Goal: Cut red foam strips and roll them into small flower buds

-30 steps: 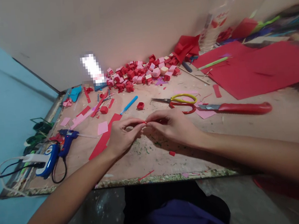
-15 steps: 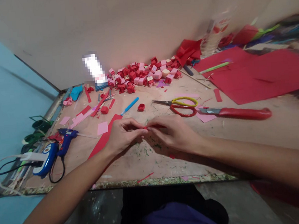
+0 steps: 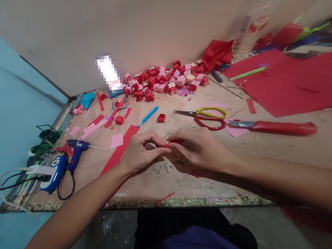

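Between the fingertips of both hands is a small red paper piece [image 3: 167, 145], mostly hidden. My left hand [image 3: 141, 151] pinches its left end with thumb and forefinger. Closed on the right end, my right hand [image 3: 197, 148] meets the left fingertips over the table. A red paper strip [image 3: 113, 156] lies partly under the left hand. Just beyond the hands sits a small open red paper box [image 3: 161, 118]. Scissors [image 3: 201, 115] with yellow and red handles rest past the right hand, and a red-handled knife [image 3: 282, 127] lies to their right.
A heap of red and pink paper boxes [image 3: 165, 80] lines the wall. At the left are a blue glue gun [image 3: 77, 151] and a blue power strip [image 3: 55, 175] with cables. Red sheets [image 3: 290, 82] and a clear bottle [image 3: 248, 36] stand at the back right. A blue-handled tool [image 3: 148, 116] lies mid-table.
The view has shifted slightly, so the table's things appear a little further right. Both hands stay together, still pinching the red paper, with a bit more of it showing.
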The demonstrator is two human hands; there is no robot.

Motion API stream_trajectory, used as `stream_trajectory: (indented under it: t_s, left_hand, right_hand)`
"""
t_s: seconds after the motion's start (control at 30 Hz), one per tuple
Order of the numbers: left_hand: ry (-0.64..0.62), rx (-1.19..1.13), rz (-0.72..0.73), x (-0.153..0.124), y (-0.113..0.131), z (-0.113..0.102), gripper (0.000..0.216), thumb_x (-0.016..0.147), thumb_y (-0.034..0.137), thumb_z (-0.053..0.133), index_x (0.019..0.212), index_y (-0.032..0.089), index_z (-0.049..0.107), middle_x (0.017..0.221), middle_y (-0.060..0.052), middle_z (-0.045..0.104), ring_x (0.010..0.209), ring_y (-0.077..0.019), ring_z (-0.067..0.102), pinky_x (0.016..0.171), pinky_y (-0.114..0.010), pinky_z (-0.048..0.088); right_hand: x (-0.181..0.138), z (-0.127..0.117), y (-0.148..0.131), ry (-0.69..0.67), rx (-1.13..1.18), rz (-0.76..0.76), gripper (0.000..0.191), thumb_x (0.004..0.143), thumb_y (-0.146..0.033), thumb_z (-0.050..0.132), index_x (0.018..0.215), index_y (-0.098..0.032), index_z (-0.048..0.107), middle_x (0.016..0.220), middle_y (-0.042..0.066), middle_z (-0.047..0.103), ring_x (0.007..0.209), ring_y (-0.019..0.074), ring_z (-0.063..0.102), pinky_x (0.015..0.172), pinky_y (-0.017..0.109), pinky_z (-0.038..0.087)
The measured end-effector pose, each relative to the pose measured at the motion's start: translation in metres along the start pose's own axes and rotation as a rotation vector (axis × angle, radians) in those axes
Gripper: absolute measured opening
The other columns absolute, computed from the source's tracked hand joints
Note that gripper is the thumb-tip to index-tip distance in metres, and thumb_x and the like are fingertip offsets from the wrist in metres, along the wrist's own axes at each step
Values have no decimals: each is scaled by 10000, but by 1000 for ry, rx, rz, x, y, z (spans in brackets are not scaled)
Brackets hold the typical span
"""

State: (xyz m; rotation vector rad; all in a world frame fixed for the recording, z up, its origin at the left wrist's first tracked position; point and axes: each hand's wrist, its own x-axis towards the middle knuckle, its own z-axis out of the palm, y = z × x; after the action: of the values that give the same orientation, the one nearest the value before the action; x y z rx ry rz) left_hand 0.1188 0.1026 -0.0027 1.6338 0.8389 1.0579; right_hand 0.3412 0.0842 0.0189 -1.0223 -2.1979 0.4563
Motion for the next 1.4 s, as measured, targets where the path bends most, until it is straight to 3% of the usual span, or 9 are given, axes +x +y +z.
stream_trajectory:
  t_s: [0.2,0.4,0.6,0.97,1.4]
  left_hand:
    - [2,33,9,-2,3,-2,208,791,368,938,788,196,823,883,-82,834,776,-198,786,668,-305,677]
    - [-48,65,63,2,15,-9,50,810,228,902,848,221,872,903,-76,851,805,-200,804,729,-295,683]
    - [-68,54,-75,2,14,-7,121,802,295,901,830,190,849,830,-64,827,671,-179,764,614,-279,662]
    - [-49,120,-128,5,15,-4,96,811,228,864,901,201,883,850,-68,849,686,-172,763,632,-260,634]
    - [-73,-219,-311,7,11,-5,142,747,250,919,840,173,845,733,-53,803,649,-169,769,622,-255,662]
  right_hand:
    - [-1,-1,-4,26,-7,-19,231,1001,-273,561,923,-201,766,752,60,758,638,181,671,622,301,440]
    - [1,-4,-3,22,73,17,253,1013,-268,561,932,-182,784,792,75,789,680,189,714,643,307,479]
    - [3,-4,0,-42,62,-33,272,1005,-303,549,899,-192,774,711,57,752,582,169,646,574,308,435]
    - [4,-3,3,-55,49,162,242,987,-307,615,845,-215,788,759,70,780,668,212,693,633,351,486]
    - [10,-7,0,-151,237,180,228,994,-242,601,899,-206,805,794,33,801,708,192,723,654,327,520]
